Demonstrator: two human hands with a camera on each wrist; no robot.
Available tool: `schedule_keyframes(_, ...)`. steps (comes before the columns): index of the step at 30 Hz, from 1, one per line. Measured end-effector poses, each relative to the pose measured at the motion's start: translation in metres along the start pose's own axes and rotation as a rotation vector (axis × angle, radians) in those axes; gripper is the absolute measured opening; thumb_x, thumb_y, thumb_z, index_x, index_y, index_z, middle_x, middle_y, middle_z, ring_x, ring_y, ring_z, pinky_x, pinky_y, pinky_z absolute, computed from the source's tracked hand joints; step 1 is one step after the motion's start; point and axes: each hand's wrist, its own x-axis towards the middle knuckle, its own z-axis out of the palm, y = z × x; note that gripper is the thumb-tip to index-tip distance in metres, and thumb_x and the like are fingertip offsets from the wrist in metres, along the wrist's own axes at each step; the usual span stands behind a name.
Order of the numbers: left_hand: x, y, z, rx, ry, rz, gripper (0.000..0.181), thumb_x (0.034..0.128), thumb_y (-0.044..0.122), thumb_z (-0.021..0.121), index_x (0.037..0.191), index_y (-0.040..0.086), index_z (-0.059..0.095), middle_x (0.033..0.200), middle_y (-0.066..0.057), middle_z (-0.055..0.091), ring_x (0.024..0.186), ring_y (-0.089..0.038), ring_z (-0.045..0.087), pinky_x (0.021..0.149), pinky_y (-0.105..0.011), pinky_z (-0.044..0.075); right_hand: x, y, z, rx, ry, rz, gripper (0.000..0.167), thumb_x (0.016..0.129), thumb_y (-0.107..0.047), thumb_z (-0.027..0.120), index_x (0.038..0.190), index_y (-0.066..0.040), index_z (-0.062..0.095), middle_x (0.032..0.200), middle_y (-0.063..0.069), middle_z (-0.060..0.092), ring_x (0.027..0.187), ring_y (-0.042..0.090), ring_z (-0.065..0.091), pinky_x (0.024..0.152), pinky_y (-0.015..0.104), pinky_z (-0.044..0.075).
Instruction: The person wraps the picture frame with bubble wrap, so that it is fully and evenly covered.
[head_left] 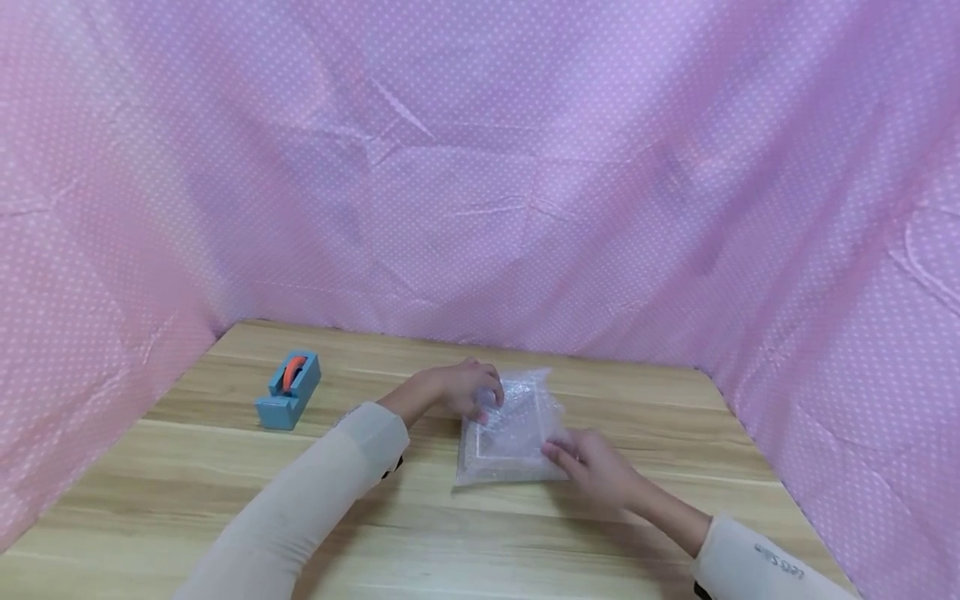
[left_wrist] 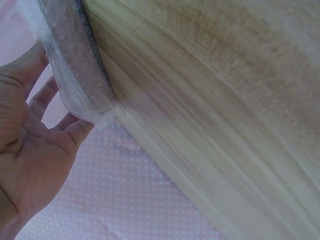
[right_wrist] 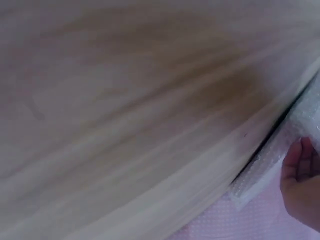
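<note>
A flat rectangular thing with a pale border line lies on the table, covered in clear bubble wrap (head_left: pixel 517 425). What it is cannot be made out through the plastic. At its upper left, my left hand (head_left: pixel 468 390) grips the wrap with bent fingers; the left wrist view shows this hand (left_wrist: pixel 42 135) with thumb and fingers at the edge of the bubble wrap (left_wrist: pixel 75 65). My right hand (head_left: pixel 596 467) pinches the wrap's right edge between thumb and fingers. In the right wrist view this hand (right_wrist: pixel 302 180) is partly cut off beside the bubble wrap (right_wrist: pixel 265 175).
A blue tape dispenser (head_left: pixel 288 392) with an orange roll stands at the left of the wooden table (head_left: pixel 187 500). Pink dotted cloth (head_left: pixel 480 208) hangs behind the table and along both sides.
</note>
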Motion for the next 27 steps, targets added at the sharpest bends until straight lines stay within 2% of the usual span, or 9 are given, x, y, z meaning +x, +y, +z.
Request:
schedule_keyframes(2,0.001,0.0,0.001,0.001,0.0,0.003,0.031,0.0931,0.03,0.077,0.123,0.024,0.07,0.141,0.0,0.055,0.13,-0.025,0.044,0.111,-0.043,0.04,0.005,0.002,-0.001,0.131,0.007,0.158,0.032,0.105,-0.022,0.059,0.077,-0.007,0.06,0.064,-0.01,0.043,0.056,0.001,0.037,0.048,0.02,0.035)
schedule_keyframes(5,0.001,0.0,0.002,-0.006,0.0,0.003,0.031,0.0931,0.03,0.076,0.123,0.024,0.07,0.142,0.0,0.055,0.132,-0.025,0.044,0.113,-0.043,0.038,0.013,0.005,-0.002,0.279,0.023,0.324,0.034,0.103,-0.019,0.061,0.074,-0.003,0.056,0.065,-0.005,0.045,0.059,0.007,0.041,0.052,0.022,0.036)
schedule_keyframes(11,0.0,0.003,0.001,-0.027,-0.005,-0.008,0.031,0.094,0.029,0.075,0.124,0.024,0.071,0.145,-0.001,0.054,0.135,-0.025,0.042,0.114,-0.045,0.038,0.026,0.007,-0.002,0.468,0.036,0.578,0.034,0.101,-0.013,0.063,0.069,-0.013,0.052,0.067,-0.004,0.048,0.065,0.011,0.044,0.057,0.023,0.04)
schedule_keyframes(15,-0.003,0.004,0.0,-0.026,-0.021,0.012,0.031,0.0986,0.031,0.069,0.128,0.022,0.069,0.146,-0.002,0.055,0.138,-0.027,0.042,0.117,-0.047,0.034,0.032,0.006,-0.001,0.525,0.022,0.67,0.03,0.101,-0.011,0.062,0.073,-0.013,0.052,0.069,-0.003,0.051,0.065,0.01,0.048,0.057,0.021,0.044)
schedule_keyframes(18,-0.006,0.004,0.002,-0.014,-0.046,0.025,0.046,0.0982,0.044,0.066,0.136,0.017,0.065,0.151,-0.006,0.052,0.144,-0.032,0.038,0.121,-0.05,0.028,0.034,0.005,0.0,0.532,0.008,0.693,0.024,0.101,-0.01,0.061,0.079,-0.01,0.054,0.07,-0.002,0.053,0.064,0.01,0.051,0.056,0.022,0.046)
schedule_keyframes(20,-0.009,0.005,0.004,-0.012,-0.069,0.015,0.063,0.0937,0.056,0.067,0.142,0.016,0.061,0.155,-0.008,0.047,0.149,-0.036,0.031,0.123,-0.052,0.023,0.035,0.003,0.0,0.528,0.001,0.705,0.022,0.102,-0.011,0.061,0.08,-0.008,0.055,0.07,-0.002,0.053,0.063,0.01,0.05,0.055,0.022,0.046)
schedule_keyframes(23,-0.012,0.008,0.007,-0.001,-0.092,-0.014,0.09,0.0807,0.069,0.074,0.149,0.015,0.053,0.162,-0.01,0.038,0.153,-0.04,0.019,0.124,-0.055,0.017,0.036,0.002,0.0,0.51,-0.008,0.727,0.023,0.102,-0.014,0.062,0.081,-0.008,0.054,0.068,-0.002,0.052,0.059,0.009,0.048,0.053,0.022,0.044)
schedule_keyframes(27,-0.017,0.014,0.011,0.01,-0.081,-0.039,0.106,0.0703,0.073,0.079,0.152,0.015,0.047,0.164,-0.01,0.034,0.155,-0.04,0.014,0.124,-0.055,0.017,0.038,0.0,-0.002,0.49,-0.015,0.748,0.024,0.102,-0.016,0.064,0.081,-0.008,0.056,0.066,-0.002,0.05,0.057,0.009,0.046,0.052,0.023,0.043)
